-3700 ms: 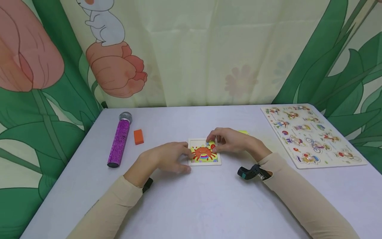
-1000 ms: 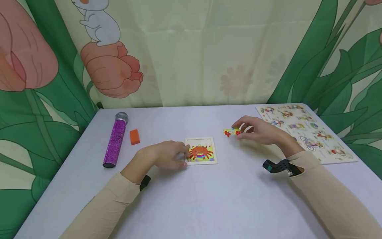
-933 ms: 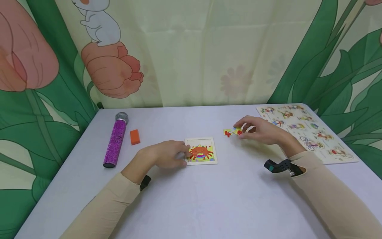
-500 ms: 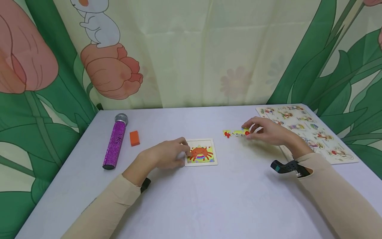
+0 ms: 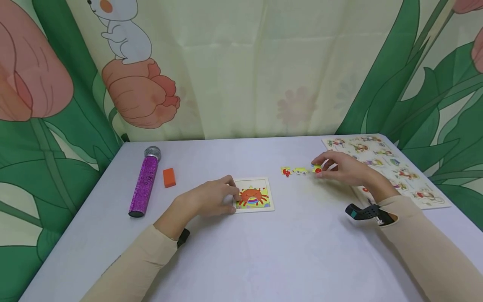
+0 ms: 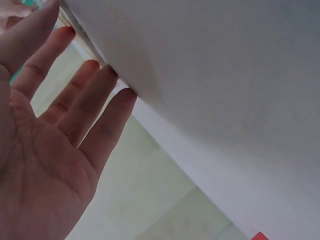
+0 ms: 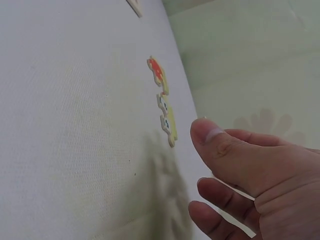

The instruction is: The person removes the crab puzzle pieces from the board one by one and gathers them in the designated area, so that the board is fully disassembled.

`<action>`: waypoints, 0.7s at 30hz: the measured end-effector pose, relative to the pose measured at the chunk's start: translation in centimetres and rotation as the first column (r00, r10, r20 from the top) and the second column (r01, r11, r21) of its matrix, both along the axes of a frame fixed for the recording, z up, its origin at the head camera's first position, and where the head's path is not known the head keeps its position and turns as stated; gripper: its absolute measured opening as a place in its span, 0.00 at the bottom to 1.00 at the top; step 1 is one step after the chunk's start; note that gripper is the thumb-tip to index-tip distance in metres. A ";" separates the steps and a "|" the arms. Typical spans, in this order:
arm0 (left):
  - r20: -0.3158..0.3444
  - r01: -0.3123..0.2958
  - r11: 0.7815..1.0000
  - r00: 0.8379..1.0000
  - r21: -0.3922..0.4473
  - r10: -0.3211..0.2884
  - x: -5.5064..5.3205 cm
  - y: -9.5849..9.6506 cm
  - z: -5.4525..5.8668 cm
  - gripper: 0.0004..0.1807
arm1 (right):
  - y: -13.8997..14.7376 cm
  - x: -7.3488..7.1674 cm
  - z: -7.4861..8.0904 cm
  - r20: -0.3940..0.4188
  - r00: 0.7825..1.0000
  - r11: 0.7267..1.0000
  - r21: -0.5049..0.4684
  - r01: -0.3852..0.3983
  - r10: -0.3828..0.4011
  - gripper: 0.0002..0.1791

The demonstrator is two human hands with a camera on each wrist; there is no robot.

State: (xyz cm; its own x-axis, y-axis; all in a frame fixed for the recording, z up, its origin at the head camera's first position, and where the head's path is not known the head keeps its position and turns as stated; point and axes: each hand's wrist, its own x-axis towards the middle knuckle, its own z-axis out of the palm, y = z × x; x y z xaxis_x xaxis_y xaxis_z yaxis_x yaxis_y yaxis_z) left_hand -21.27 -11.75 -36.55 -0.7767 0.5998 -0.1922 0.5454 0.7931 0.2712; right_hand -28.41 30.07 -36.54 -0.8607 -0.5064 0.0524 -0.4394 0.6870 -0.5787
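A small square puzzle board (image 5: 271, 195) with a red crab picture lies mid-table, its upper part bare. My left hand (image 5: 211, 195) rests at its left side, fingertips touching the edge; in the left wrist view those fingers look fairly straight. Farther right, my right hand (image 5: 341, 167) pinches a yellow puzzle piece with a red claw (image 5: 317, 168) between thumb and forefinger. That piece is almost wholly hidden by the thumb in the right wrist view. Left of it lie a puzzle piece with eyes (image 5: 300, 171) and another red-clawed puzzle piece (image 5: 286, 171), in a row.
A purple glittery microphone (image 5: 144, 184) lies at the left, with an orange block (image 5: 169, 178) beside it. At the right a large picture board (image 5: 426, 199) lies partly behind my right hand. A printed curtain (image 5: 230, 84) hangs behind the table.
My right hand has lifted the right claw piece from the crab board and carried it rightward, past the eye piece, which now shows fully. My left hand has stayed at the board's edge.
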 end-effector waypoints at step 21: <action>-0.012 0.014 1.000 1.000 -0.023 -0.014 0.1 0.0 0.0 0.11 | -0.1 -1.6 -1.1 0.033 0.999 0.998 0.056 0.023 -0.025 0.22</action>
